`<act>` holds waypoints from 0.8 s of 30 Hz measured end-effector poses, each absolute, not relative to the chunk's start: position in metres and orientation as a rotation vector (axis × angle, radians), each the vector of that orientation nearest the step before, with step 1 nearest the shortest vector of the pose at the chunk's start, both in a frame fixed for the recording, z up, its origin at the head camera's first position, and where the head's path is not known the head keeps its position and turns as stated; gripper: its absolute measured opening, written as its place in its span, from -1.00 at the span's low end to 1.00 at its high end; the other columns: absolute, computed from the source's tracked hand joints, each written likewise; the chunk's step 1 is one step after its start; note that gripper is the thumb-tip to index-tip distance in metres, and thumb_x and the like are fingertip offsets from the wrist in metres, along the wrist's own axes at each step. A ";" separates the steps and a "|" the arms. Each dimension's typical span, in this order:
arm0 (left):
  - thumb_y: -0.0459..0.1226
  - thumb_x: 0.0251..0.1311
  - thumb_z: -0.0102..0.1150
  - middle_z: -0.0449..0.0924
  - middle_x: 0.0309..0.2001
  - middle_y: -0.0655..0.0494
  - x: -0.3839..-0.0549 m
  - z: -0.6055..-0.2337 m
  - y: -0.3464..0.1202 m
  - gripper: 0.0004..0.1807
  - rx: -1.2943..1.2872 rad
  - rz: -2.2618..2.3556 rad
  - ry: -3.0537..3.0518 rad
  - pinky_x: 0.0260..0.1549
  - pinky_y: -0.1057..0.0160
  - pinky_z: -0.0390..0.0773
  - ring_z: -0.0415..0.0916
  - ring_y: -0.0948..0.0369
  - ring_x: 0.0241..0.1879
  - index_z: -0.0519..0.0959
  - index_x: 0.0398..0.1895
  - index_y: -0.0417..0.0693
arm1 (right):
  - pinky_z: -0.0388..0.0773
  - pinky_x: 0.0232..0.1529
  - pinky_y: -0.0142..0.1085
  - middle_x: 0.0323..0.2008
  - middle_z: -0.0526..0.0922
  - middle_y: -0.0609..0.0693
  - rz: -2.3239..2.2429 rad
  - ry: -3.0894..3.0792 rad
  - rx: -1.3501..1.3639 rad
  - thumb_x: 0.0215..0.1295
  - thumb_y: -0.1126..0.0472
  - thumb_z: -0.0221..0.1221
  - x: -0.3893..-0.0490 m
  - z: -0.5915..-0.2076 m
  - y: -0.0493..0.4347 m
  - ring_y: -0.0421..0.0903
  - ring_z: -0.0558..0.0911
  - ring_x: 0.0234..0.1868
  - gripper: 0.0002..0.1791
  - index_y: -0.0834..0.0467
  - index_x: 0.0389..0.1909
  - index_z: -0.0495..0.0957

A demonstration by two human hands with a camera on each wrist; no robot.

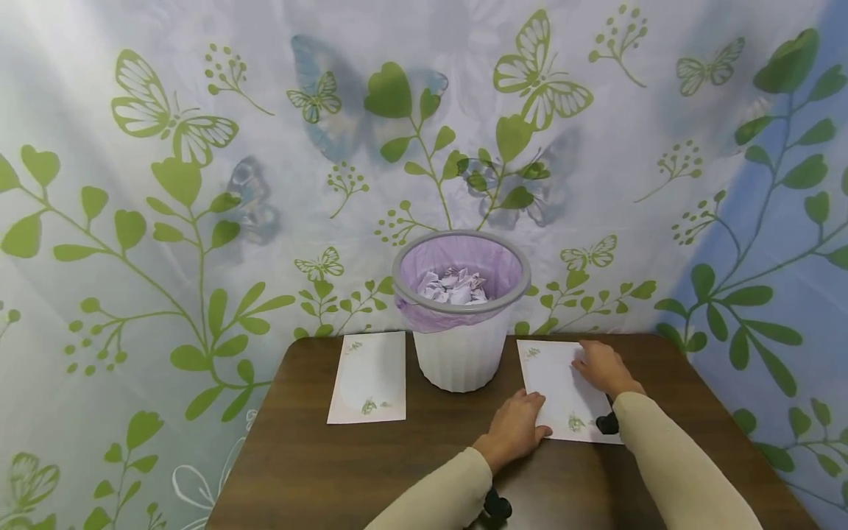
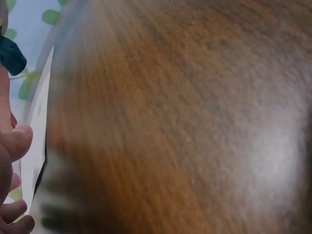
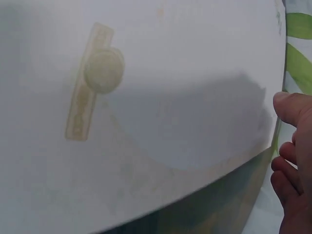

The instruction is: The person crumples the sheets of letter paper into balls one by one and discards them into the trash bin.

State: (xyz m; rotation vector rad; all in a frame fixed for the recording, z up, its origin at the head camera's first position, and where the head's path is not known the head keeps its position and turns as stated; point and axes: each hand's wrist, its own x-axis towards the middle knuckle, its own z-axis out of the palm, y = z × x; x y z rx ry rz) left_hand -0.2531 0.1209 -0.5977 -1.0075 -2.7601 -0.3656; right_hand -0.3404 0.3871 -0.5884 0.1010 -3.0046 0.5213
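A white sheet of paper (image 1: 556, 383) with a pinkish border and green floral prints lies on the right of the table. My left hand (image 1: 515, 428) is at its left edge, fingers pointing forward and thumb toward the lower part of the sheet. My right hand (image 1: 601, 370) is over the upper right part. In the right wrist view, the thumb (image 3: 286, 103) reaches the edge of the paper (image 3: 195, 117), the other fingers loosely bent beside it. A faint tan bar-and-circle mark shows on the paper there. The left wrist view catches only part of the thumb (image 2: 18, 140) and fingers beside the sheet (image 2: 38, 141).
A white bin (image 1: 457, 361) with a grey rim and purple liner stands at the table's back, holding crumpled paper (image 1: 453, 287). Left of it lies a second printed sheet (image 1: 371, 377). The brown wooden table (image 1: 318, 471) meets a leaf-and-butterfly curtain (image 1: 258, 184) behind.
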 end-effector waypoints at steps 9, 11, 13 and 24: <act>0.07 0.36 0.49 0.78 0.20 0.31 -0.259 -0.616 0.127 -0.57 -1.048 -0.230 -2.725 0.25 0.26 0.68 0.68 0.16 0.29 0.76 0.18 0.13 | 0.52 0.32 0.40 0.25 0.53 0.66 0.517 -3.042 0.055 0.43 0.19 0.37 -0.340 -0.595 0.387 0.61 0.54 0.30 -0.30 0.68 0.30 0.40; 0.08 0.39 0.46 0.76 0.23 0.32 -0.256 -0.610 0.125 -0.59 -1.067 -0.176 -2.745 0.31 0.29 0.63 0.66 0.17 0.32 0.78 0.18 0.16 | 0.54 0.30 0.39 0.25 0.54 0.65 0.508 -3.070 0.060 0.43 0.16 0.37 -0.340 -0.593 0.389 0.61 0.54 0.29 -0.28 0.67 0.31 0.40; 0.10 0.40 0.44 0.75 0.25 0.34 -0.253 -0.603 0.124 -0.60 -1.080 -0.142 -2.769 0.33 0.32 0.60 0.65 0.18 0.34 0.79 0.17 0.18 | 0.52 0.32 0.40 0.29 0.51 0.65 0.516 -3.111 0.055 0.41 0.15 0.37 -0.340 -0.589 0.391 0.62 0.51 0.33 -0.25 0.65 0.34 0.38; 0.09 0.40 0.44 0.73 0.28 0.36 -0.249 -0.600 0.118 -0.69 -1.119 -0.134 -2.784 0.29 0.32 0.63 0.64 0.19 0.33 0.80 0.04 0.19 | 0.49 0.35 0.42 0.31 0.52 0.63 0.563 -3.153 0.044 0.32 0.10 0.40 -0.337 -0.585 0.399 0.62 0.49 0.34 -0.19 0.59 0.38 0.41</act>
